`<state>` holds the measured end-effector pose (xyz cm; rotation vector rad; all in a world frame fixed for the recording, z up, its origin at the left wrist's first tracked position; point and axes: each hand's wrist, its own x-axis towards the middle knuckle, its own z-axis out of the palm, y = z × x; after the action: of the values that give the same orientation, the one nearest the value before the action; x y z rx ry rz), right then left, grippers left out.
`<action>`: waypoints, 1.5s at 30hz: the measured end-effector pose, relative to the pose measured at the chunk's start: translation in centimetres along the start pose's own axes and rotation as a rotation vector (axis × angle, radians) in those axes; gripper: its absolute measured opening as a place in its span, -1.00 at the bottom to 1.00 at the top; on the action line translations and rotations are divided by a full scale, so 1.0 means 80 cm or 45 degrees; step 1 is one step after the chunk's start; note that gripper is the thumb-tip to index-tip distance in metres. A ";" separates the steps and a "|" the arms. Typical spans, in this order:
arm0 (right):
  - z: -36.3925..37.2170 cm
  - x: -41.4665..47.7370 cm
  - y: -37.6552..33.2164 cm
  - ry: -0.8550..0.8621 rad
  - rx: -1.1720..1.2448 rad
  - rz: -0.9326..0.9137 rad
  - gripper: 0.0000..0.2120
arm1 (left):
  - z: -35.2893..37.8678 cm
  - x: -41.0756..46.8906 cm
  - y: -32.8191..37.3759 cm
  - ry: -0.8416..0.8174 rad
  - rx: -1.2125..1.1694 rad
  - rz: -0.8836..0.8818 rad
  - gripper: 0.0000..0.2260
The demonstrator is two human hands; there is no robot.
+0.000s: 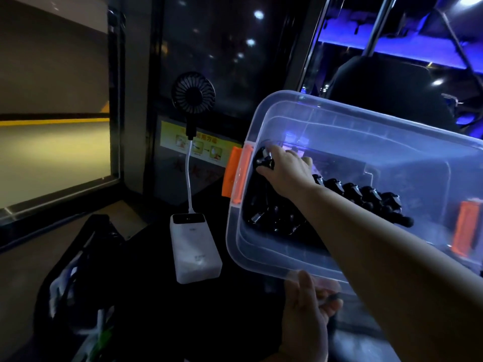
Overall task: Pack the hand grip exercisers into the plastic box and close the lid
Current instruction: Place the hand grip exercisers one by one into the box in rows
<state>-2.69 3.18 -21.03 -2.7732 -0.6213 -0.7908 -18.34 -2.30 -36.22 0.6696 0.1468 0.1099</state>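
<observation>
Head view, the only one supplied: your left grip (308, 307) is clamped on the near rim of the plastic box (313, 118), thumb over the edge and fingers curled beneath, and the box sits tilted with its open top towards you. Your right grip (283, 167) reaches inside to the left end, fingers closed round one black exerciser (264, 161) just beside the left orange latch (236, 176). Whether that piece already rests on the others cannot be told. A row of exercisers (366, 195) stands packed along the middle of the box, running towards the right orange latch (464, 228), and a looser heap of exercisers (271, 218) lies under your forearm at the left end, springs showing. Both latches hang free. No lid can be made out anywhere in view. No loose exercisers are visible outside the box, though the dark bag (78, 270) at lower left is too dim to check. A white power bank (193, 246) with a small fan (193, 92) on a stalk stands just left of the box. Assessment: packing appears well advanced, with the piece in hand yet to be released; fitting the lid and snapping both latches remain outstanding.
</observation>
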 end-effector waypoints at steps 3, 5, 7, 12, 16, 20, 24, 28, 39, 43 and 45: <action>0.005 0.002 0.004 -0.022 -0.007 -0.012 -0.59 | -0.001 0.003 0.000 0.003 0.061 -0.005 -0.64; 0.007 0.003 0.004 -0.019 0.019 -0.003 -0.60 | 0.001 0.003 0.002 0.021 0.070 -0.002 -0.63; 0.010 0.003 0.004 -0.027 0.003 -0.006 -0.61 | 0.003 0.003 0.002 0.037 0.036 -0.007 -0.62; 0.016 0.003 0.000 -0.040 -0.133 -0.051 -0.63 | 0.005 0.006 0.001 0.078 0.022 0.006 -0.64; 0.024 0.000 -0.002 -0.022 -0.193 -0.073 -0.64 | 0.004 0.008 0.003 0.107 -0.011 -0.014 -0.66; 0.019 0.004 -0.002 -0.107 -0.225 -0.094 -0.57 | 0.011 0.003 0.011 0.139 -0.030 0.004 -0.69; -0.003 0.004 0.005 -0.360 -0.141 -0.158 -0.20 | 0.009 0.002 0.015 0.124 0.020 0.017 -0.69; -0.008 0.002 0.006 -0.459 -0.126 -0.169 0.00 | 0.006 -0.001 0.015 0.109 0.071 -0.018 -0.68; -0.012 0.008 0.011 -0.536 -0.154 -0.296 0.25 | 0.006 -0.001 0.015 0.053 0.031 -0.014 -0.73; -0.008 0.003 0.011 -0.493 -0.195 -0.321 0.25 | 0.001 0.000 0.008 0.033 0.059 0.035 -0.74; -0.007 0.002 0.009 -0.480 -0.235 -0.325 0.25 | 0.002 0.001 0.007 0.023 0.045 0.041 -0.75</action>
<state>-2.50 2.41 -20.51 -3.0824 -1.0334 -0.3784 -18.28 -1.91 -35.75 0.7069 0.1555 0.1444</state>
